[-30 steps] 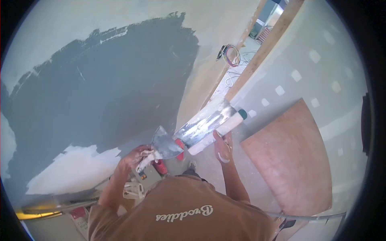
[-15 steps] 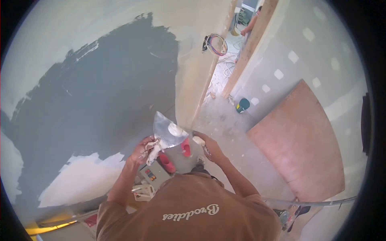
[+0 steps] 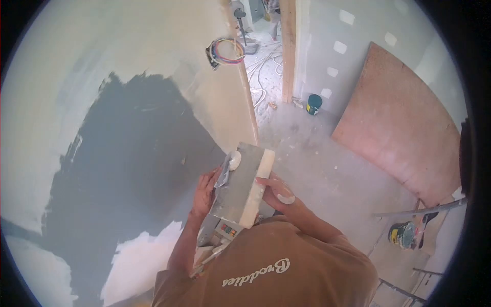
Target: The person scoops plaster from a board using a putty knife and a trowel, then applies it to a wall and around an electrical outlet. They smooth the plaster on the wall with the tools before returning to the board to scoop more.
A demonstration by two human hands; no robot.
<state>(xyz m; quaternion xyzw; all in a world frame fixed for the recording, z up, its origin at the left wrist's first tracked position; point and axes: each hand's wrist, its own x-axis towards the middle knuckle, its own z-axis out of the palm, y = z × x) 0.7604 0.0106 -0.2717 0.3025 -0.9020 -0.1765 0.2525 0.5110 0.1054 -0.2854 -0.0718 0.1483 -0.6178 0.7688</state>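
My left hand [image 3: 205, 192] is closed on a plasterer's broad knife [image 3: 223, 174], its blade seen nearly edge-on. A blob of pale compound [image 3: 235, 160] sits at the blade's upper end, and the handle is hidden. In my right hand [image 3: 276, 190] is a wide, rectangular grey trowel [image 3: 236, 176], thumb over its near edge. A thick band of cream compound [image 3: 260, 187] runs along that edge. The knife meets or overlaps the trowel's left side. More compound [image 3: 286, 198] is smeared on my right wrist.
A wall with a dark grey patch [image 3: 133, 143] and pale coating fills the left. Coiled cables [image 3: 227, 51] hang by the doorway. A green bucket [image 3: 314, 104] stands on the floor, a curved-looking brown board [image 3: 404, 123] leans right, and another bucket [image 3: 402, 234] is lower right.
The trowel has swung from edge-on to face-up, and its compound band now shows. The broad knife has turned from face-up to nearly edge-on against it. My view has shifted right.
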